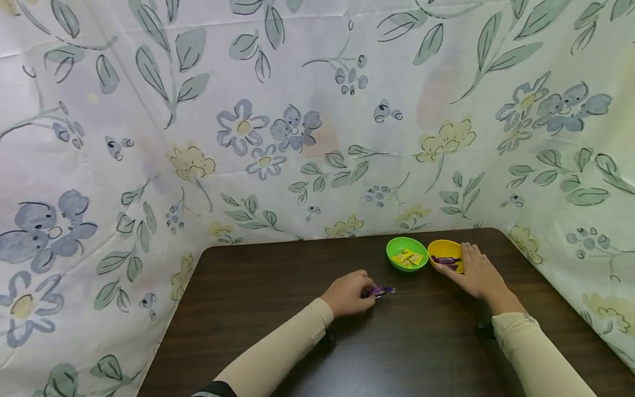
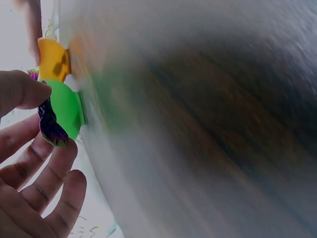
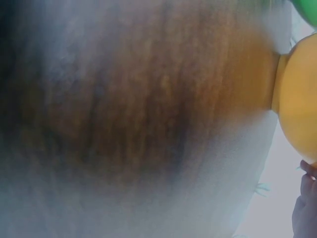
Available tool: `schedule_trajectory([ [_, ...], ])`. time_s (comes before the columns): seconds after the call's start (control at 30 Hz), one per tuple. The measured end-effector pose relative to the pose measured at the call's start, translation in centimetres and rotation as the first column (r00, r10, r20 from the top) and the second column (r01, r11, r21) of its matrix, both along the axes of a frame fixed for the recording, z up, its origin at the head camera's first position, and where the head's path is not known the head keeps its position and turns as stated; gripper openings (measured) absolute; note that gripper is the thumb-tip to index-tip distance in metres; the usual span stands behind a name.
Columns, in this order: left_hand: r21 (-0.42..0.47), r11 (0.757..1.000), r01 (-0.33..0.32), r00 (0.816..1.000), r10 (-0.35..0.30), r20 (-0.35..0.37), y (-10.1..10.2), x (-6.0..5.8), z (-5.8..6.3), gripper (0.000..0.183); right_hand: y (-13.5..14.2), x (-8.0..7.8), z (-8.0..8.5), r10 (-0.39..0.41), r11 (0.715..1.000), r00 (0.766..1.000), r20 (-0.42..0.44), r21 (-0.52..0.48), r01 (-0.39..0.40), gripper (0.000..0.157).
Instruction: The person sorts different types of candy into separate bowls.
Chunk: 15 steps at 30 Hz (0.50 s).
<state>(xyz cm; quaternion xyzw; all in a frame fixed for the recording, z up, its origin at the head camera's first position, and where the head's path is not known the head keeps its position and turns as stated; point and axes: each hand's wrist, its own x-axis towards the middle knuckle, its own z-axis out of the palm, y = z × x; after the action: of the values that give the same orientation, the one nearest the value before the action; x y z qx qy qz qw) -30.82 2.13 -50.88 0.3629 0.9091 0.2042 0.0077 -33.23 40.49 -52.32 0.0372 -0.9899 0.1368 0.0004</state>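
My left hand (image 1: 349, 294) pinches a wrapped candy (image 1: 381, 291) in a shiny purple wrapper, held low over the table short of the bowls. In the left wrist view the candy (image 2: 49, 121) shows between thumb and fingertips. My right hand (image 1: 478, 270) rests at the right side of a yellow bowl (image 1: 436, 246), fingers straight at the rim and thumb stretched along its near side. Purple-wrapped candies (image 1: 446, 260) lie inside that bowl. Fingers (image 3: 308, 191) meet its edge in the right wrist view. Left of it stands a green bowl (image 1: 393, 259) with several yellow-wrapped candies (image 1: 408, 257).
Both bowls stand close together toward the back right of the dark wooden table (image 1: 278, 275). A floral cloth (image 1: 317, 127) hangs behind the table and along its sides.
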Motion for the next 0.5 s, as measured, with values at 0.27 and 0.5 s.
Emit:
schedule_trajectory([
  [0.27,0.002,1.0,0.017,1.0,-0.017,0.011,1.3,-0.2,0.3,0.021,-0.1,-0.2,0.0,0.004,1.0,1.0,-0.01,-0.004,-0.004,0.121],
  [0.5,0.006,0.999,0.036,0.999,-0.037,0.016,2.9,-0.3,0.5,0.022,-0.1,0.1,0.0,-0.003,1.0,1.0,-0.025,0.007,0.003,0.119],
])
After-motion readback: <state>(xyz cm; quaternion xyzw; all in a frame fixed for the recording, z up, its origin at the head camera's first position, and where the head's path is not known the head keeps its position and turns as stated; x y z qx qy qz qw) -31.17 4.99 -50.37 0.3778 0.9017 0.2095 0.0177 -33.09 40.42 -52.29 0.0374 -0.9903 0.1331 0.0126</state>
